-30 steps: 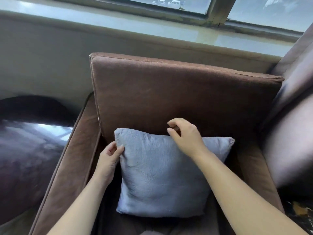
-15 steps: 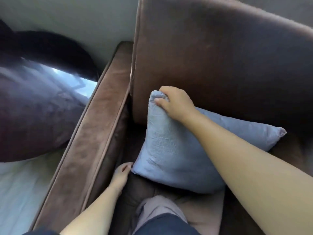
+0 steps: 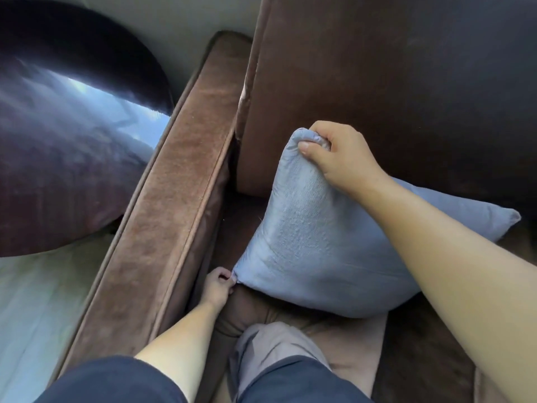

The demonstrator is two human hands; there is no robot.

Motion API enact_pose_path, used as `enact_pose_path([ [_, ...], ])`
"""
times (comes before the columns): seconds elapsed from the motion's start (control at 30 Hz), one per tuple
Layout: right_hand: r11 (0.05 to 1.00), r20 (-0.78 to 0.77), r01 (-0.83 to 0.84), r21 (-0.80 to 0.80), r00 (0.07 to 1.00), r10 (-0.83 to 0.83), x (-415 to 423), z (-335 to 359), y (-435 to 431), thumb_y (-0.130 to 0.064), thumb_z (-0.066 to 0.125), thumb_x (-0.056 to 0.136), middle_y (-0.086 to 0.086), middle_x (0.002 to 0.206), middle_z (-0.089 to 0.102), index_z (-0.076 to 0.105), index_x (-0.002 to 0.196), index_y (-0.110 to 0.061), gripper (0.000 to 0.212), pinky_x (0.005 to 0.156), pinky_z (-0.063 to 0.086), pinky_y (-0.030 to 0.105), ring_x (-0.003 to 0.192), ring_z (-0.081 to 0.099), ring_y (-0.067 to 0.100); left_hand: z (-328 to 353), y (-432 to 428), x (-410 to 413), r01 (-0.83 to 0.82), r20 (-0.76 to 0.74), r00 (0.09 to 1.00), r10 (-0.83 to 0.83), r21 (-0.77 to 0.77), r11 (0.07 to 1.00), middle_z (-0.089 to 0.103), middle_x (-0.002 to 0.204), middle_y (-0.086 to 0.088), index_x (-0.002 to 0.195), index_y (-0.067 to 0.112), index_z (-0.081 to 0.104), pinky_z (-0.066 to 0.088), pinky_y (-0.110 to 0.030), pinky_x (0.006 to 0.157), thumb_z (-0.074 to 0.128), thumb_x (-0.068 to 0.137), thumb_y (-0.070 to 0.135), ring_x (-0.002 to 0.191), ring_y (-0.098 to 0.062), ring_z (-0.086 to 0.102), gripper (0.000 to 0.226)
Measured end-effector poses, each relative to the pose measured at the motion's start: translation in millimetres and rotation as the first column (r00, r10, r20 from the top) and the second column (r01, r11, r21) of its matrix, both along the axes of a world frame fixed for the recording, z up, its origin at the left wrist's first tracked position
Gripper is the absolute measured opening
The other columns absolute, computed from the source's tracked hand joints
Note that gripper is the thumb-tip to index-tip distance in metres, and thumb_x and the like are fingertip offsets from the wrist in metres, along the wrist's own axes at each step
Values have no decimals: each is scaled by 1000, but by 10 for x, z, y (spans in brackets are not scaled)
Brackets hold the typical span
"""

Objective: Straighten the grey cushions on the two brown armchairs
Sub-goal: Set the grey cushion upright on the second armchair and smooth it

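My right hand (image 3: 341,158) gripped the grey cushion's (image 3: 313,242) top corner against the armchair (image 3: 392,82) back; my left hand (image 3: 218,289) pinched its lower corner.

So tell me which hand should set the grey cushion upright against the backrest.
Right, probably. The right hand grips the top corner of the grey cushion, close to the backrest. The left hand only pinches its bottom corner, low beside the armrest, so it can just anchor.

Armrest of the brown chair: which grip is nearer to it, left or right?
Left. The left grip is just beside the armrest, pinching the lower corner of the cushion. The right grip holds its top corner, farther away, near the backrest.
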State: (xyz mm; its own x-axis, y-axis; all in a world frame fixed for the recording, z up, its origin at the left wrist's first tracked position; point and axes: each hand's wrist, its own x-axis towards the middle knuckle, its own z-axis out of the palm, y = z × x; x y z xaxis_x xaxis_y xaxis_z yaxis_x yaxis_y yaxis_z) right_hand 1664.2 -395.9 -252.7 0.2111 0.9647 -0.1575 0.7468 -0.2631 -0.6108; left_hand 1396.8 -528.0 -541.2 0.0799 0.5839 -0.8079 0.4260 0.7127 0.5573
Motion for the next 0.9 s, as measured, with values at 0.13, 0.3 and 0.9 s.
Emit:
enact_pose_path([
  [0.13, 1000, -1, -4, 14, 1000, 4, 37, -17, 21, -27, 60, 89, -9, 64, 45, 52, 72, -8, 27, 61, 34, 28, 63, 41, 6, -87, -78, -83, 126, -25, 992, -125, 54, 991, 47, 55, -6, 66, 10, 49, 34, -28, 58, 67, 88, 1, 54, -16, 44, 29],
  [0.3, 999, -46, 8, 43, 999, -6, 43, -46, 41, -26, 60, 87, -9, 63, 46, 55, 69, -10, 24, 62, 36, 29, 63, 42, 6, -101, -88, -118, 239, -89, 969, -228, 139, 961, 44, 57, -6, 64, 15, 43, 28, -31, 53, 66, 87, 4, 57, -17, 38, 35],
  [0.9, 999, -17, 26, 29, 1000, -26, 25, -83, 36, -30, 64, 88, -8, 64, 54, 61, 71, -14, 23, 62, 39, 28, 63, 48, 5, -260, -5, -79, 147, -62, 987, -145, 39, 988, 47, 43, 6, 65, 11, 47, 36, -21, 47, 64, 86, -10, 50, -17, 51, 34],
])
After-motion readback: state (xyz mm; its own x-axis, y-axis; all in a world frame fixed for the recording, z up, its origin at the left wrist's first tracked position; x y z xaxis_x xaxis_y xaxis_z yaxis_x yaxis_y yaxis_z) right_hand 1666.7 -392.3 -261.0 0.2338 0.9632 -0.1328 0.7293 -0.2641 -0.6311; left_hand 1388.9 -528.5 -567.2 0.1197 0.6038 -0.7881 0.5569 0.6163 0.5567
